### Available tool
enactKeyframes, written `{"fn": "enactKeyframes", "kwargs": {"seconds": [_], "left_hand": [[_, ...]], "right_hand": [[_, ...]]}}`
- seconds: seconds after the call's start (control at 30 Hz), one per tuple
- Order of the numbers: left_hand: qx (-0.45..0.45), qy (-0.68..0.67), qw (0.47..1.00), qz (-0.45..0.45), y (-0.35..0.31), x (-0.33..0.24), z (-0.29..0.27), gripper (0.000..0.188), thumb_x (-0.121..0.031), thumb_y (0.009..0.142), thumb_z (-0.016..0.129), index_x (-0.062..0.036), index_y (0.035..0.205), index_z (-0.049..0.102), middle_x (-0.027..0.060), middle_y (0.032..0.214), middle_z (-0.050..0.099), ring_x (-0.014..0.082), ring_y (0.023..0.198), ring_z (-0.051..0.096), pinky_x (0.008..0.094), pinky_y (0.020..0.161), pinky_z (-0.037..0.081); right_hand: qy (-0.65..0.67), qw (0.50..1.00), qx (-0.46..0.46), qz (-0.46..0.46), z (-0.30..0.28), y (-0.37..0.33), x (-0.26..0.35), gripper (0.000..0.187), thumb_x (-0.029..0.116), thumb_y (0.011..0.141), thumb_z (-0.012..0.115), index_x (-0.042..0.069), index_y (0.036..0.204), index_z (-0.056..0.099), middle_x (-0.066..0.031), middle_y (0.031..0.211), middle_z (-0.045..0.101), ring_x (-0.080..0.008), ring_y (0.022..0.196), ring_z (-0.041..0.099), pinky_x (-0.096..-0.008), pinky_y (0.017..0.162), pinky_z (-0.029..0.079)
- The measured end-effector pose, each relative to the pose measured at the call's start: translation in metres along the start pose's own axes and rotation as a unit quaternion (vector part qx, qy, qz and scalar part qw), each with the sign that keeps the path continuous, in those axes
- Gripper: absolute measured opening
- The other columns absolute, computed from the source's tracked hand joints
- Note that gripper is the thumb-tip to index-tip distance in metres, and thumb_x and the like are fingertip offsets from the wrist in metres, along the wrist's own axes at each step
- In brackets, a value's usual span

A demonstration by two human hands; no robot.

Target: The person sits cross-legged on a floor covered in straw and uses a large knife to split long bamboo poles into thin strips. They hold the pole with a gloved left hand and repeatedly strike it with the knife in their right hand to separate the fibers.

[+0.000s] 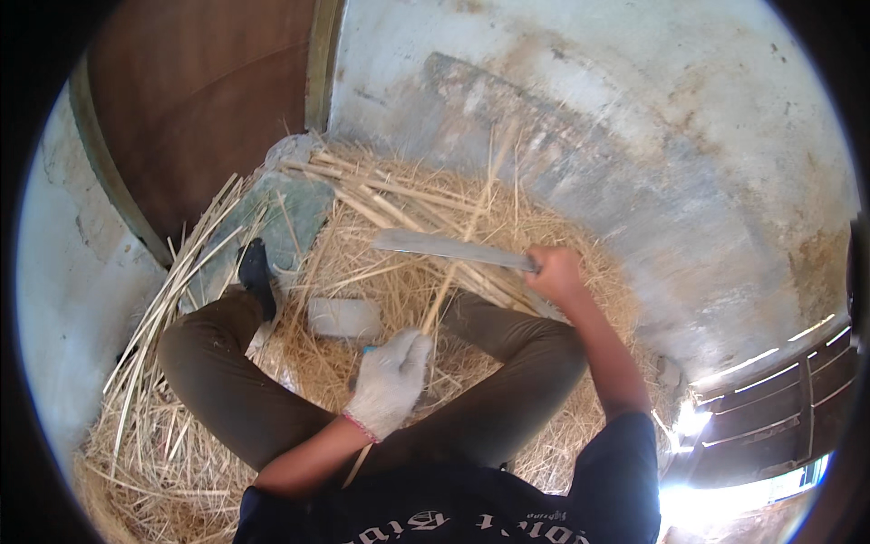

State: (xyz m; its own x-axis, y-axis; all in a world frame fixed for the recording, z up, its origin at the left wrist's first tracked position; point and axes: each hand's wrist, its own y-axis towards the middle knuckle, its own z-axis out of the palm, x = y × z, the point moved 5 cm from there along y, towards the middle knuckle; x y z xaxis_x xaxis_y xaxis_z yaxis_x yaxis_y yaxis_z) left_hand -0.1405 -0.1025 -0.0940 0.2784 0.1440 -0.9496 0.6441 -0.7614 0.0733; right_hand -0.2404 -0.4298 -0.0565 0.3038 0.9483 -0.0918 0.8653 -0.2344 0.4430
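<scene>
My left hand (393, 379), in a white knitted glove, is closed round a long, thin bamboo strip (441, 295). The strip runs up and away from the glove between my knees, and a short tail comes out below the wrist. In my bare right hand (555, 275) is the handle of a long machete, mostly hidden by the fingers. The machete's broad grey blade (444, 245) points left and lies across the strip in view, beyond the glove. Whether its edge touches the strip I cannot tell.
My bent legs (236, 372) frame the work. A pale block (344, 318) lies between them. Split bamboo pieces (385, 204) and curly shavings cover the floor, with long thin strips (149, 363) piled at the left. Beyond stand a stained wall (625, 136) and a brown door (204, 100).
</scene>
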Motion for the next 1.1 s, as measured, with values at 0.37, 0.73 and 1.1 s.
{"fn": "enactKeyframes", "kwargs": {"seconds": [0.37,0.73,1.1], "left_hand": [[-0.005,-0.061,0.997,-0.044,-0.013,0.012,-0.009,0.027,-0.026,0.104,0.054,-0.0029,0.101,0.067,0.0096,0.071,0.057,0.0217,0.066,0.059,0.0361,0.066,0.049],[0.002,-0.029,0.999,-0.012,-0.017,-0.007,-0.004,0.024,-0.023,0.102,0.059,-0.0012,0.101,0.068,0.0169,0.077,0.062,0.0314,0.068,0.063,0.0383,0.065,0.049],[-0.015,0.075,0.997,0.028,-0.007,-0.01,-0.002,0.018,-0.019,0.1,0.059,-0.003,0.091,0.061,0.0232,0.081,0.063,0.0436,0.078,0.065,0.0484,0.067,0.051]], "right_hand": [[-0.064,0.991,-0.039,0.109,-0.016,0.01,0.006,0.011,0.021,0.069,0.072,0.015,0.076,0.066,-0.0064,0.058,0.062,-0.0261,0.05,0.062,-0.0415,0.052,0.051],[-0.059,0.973,-0.059,0.214,-0.026,0.005,-0.035,0.008,0.021,0.071,0.07,0.014,0.072,0.065,-0.0102,0.061,0.064,-0.0292,0.056,0.066,-0.0442,0.059,0.053],[-0.032,0.996,0.015,0.079,-0.022,-0.012,0.035,0.006,0.018,0.071,0.069,0.015,0.071,0.064,-0.0038,0.056,0.062,-0.0207,0.043,0.058,-0.0418,0.054,0.047]]}}
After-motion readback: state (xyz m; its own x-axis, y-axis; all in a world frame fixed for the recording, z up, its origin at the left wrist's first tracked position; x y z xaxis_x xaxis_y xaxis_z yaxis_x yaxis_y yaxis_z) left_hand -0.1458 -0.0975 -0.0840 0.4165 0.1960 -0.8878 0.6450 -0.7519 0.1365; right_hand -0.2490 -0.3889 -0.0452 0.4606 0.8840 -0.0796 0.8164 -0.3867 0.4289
